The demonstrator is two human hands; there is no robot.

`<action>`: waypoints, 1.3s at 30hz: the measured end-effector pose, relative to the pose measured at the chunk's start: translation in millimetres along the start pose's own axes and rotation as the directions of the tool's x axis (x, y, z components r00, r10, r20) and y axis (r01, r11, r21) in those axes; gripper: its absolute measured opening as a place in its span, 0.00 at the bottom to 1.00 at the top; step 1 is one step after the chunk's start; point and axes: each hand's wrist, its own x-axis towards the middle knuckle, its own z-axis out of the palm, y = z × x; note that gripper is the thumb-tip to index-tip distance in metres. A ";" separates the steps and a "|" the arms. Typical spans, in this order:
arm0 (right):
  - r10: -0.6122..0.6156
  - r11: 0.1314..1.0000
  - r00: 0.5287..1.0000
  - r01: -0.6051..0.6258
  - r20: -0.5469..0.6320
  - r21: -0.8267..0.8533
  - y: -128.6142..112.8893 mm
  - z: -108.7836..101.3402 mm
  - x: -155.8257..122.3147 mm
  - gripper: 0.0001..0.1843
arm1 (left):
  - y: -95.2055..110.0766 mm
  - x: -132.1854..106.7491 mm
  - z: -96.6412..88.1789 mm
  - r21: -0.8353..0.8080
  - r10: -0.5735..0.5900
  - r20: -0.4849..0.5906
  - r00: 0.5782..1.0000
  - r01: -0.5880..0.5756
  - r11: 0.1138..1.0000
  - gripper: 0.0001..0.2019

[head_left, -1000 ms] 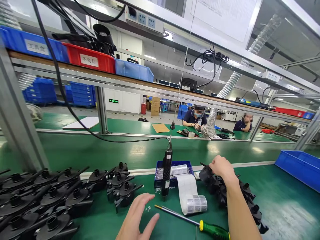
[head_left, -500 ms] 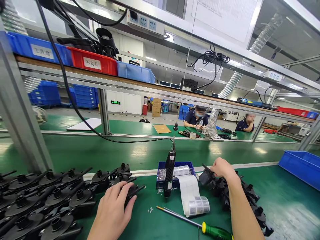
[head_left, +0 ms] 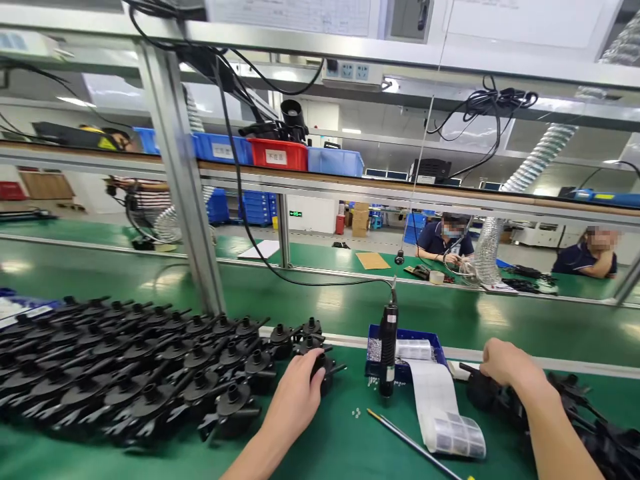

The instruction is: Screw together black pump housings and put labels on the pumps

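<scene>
My left hand (head_left: 299, 387) is closed round a black plastic part (head_left: 327, 375) at the right end of the rows of like parts on the green bench. Each of these has a round disc top, a short hub and a thin arm sticking out. Over on the right, my right hand (head_left: 510, 363) grips another black plastic part (head_left: 481, 390) beside a second group of black parts (head_left: 570, 400). My fingertips there are partly hidden behind the hand. Between my hands a black electric screwdriver (head_left: 388, 350) hangs upright from its cable, its tip just above the bench.
Behind the driver stands a blue tray (head_left: 373, 369) with small clear pieces and a label roll. Its strip runs to another roll (head_left: 457, 435). A long screwdriver shaft (head_left: 415, 447) lies in front. Rows of black parts (head_left: 165, 373) fill the left. Two co-workers sit across the bench.
The view has turned left, so more rows of black parts show on the left and everything sits farther right. Both hands stay at their black parts.
</scene>
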 end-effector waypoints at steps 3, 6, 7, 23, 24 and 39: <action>-0.093 0.994 0.994 0.096 -0.055 0.048 -16.6 -7.3 -12.1 0.10 | 12.3 -1.7 -13.0 -0.007 -0.035 0.050 0.998 0.036 0.999 0.17; -0.266 0.950 0.961 0.275 -0.074 0.151 -42.0 -10.3 -32.1 0.12 | 25.9 -6.7 -37.5 0.047 -0.089 0.198 0.976 0.081 0.996 0.09; -0.329 0.922 0.941 0.339 -0.086 0.187 -51.0 -10.1 -39.3 0.11 | 30.3 -8.7 -46.7 0.065 -0.100 0.250 0.963 0.086 0.994 0.07; -0.449 0.729 0.851 0.524 -0.272 0.440 -107.2 -15.1 -87.4 0.23 | 58.8 -34.1 7.6 -0.262 0.127 0.404 0.906 -0.019 0.965 0.11; -0.417 0.713 0.855 0.518 -0.308 0.473 -112.8 -16.7 -85.2 0.23 | 51.7 -31.6 9.5 -0.187 0.111 0.425 0.898 -0.033 0.982 0.12; -0.338 0.286 0.873 0.452 -0.352 0.845 -170.4 75.1 -22.2 0.45 | 30.8 -27.2 29.9 0.033 -0.029 0.486 0.873 0.015 0.999 0.10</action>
